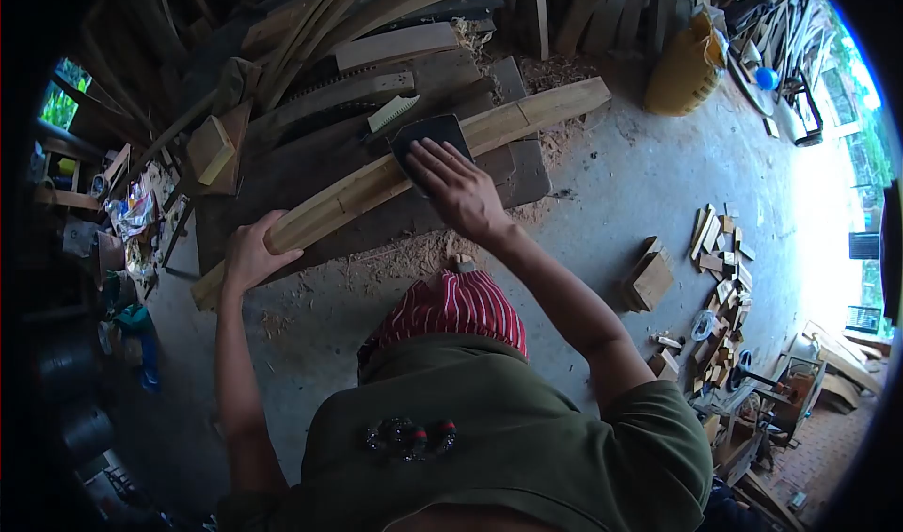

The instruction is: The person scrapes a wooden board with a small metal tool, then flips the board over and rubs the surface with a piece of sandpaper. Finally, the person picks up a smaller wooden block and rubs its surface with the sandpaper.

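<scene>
A long, slightly curved wooden beam [353,186] runs slantwise across a low work board. My left hand [254,253] is wrapped round its near left part, thumb on the close side. My right hand [461,189] lies flat with fingers stretched out, on a black sheet that looks like sandpaper [444,131]. That sheet rests over the middle of the beam; what lies beneath it is hidden. Just beyond the sheet is a small pale green ridged piece [393,111].
Curved wooden pieces [395,47] are stacked behind the board. A yellow sack [689,66] stands at the far right. A wooden block [648,275] and several offcuts [722,278] lie on the concrete floor. Shavings [395,264] are scattered near my knees.
</scene>
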The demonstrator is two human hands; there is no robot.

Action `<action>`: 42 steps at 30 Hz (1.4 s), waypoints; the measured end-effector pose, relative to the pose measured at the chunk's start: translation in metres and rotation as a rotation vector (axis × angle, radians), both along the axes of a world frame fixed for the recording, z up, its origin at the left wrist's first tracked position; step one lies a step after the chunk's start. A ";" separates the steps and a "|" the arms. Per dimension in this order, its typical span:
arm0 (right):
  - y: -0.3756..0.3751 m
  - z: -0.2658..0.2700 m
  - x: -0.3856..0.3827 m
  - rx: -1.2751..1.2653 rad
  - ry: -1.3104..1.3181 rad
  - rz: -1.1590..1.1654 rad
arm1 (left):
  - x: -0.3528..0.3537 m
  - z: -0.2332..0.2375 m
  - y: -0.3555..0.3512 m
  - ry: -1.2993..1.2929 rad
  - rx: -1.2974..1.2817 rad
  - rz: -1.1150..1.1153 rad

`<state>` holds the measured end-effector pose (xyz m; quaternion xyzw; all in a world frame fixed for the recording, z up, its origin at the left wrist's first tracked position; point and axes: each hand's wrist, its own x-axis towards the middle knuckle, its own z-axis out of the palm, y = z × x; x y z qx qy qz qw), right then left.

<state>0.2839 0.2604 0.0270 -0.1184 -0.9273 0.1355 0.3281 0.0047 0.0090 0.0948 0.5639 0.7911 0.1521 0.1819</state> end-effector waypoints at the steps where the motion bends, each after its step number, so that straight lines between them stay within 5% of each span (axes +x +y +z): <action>1: 0.016 -0.001 0.008 0.010 -0.023 -0.014 | -0.001 -0.001 -0.001 -0.001 0.010 -0.004; 9: 0.204 -0.021 0.101 0.054 0.002 -0.664 | 0.005 0.002 -0.005 0.025 0.036 0.050; 11: 0.154 -0.008 0.072 -0.150 -0.040 -0.666 | 0.001 0.001 -0.005 0.018 0.021 0.064; 13: 0.088 -0.018 0.036 0.143 0.095 -0.355 | -0.003 -0.006 -0.005 0.028 0.018 0.054; 15: 0.021 -0.007 0.012 0.081 -0.043 -0.116 | -0.002 -0.003 -0.004 0.025 0.015 0.052; 18: 0.046 0.000 0.028 -0.008 -0.093 -0.117 | -0.007 -0.001 -0.001 0.028 0.011 0.048; 20: 0.128 -0.016 0.063 0.160 -0.023 -0.383 | -0.005 -0.004 -0.004 0.014 0.005 0.052; 23: 0.203 0.005 0.104 0.019 -0.023 -0.728 | -0.003 -0.002 -0.003 0.013 0.000 0.065; 26: 0.216 0.003 0.104 -0.377 -0.084 -0.946 | -0.001 -0.004 -0.006 0.033 0.002 0.057; 29: 0.183 -0.023 0.091 0.213 0.098 -0.547 | -0.003 0.000 -0.002 0.039 0.019 0.053; 31: 0.194 -0.022 0.097 -0.211 0.059 -0.801 | -0.001 0.003 -0.001 0.024 -0.013 0.065; 34: 0.248 -0.016 0.116 -0.376 0.239 -0.943 | -0.006 -0.005 -0.003 0.010 -0.014 0.070; 36: 0.271 -0.028 0.129 -1.196 0.620 -0.888 | -0.006 -0.006 -0.003 0.022 0.016 0.057; 39: 0.247 -0.042 0.142 -1.392 0.632 -0.555 | -0.010 -0.004 0.000 0.023 0.018 0.068; 42: 0.212 -0.058 0.137 -1.409 0.784 -0.656 | -0.011 -0.001 -0.002 -0.032 -0.057 0.088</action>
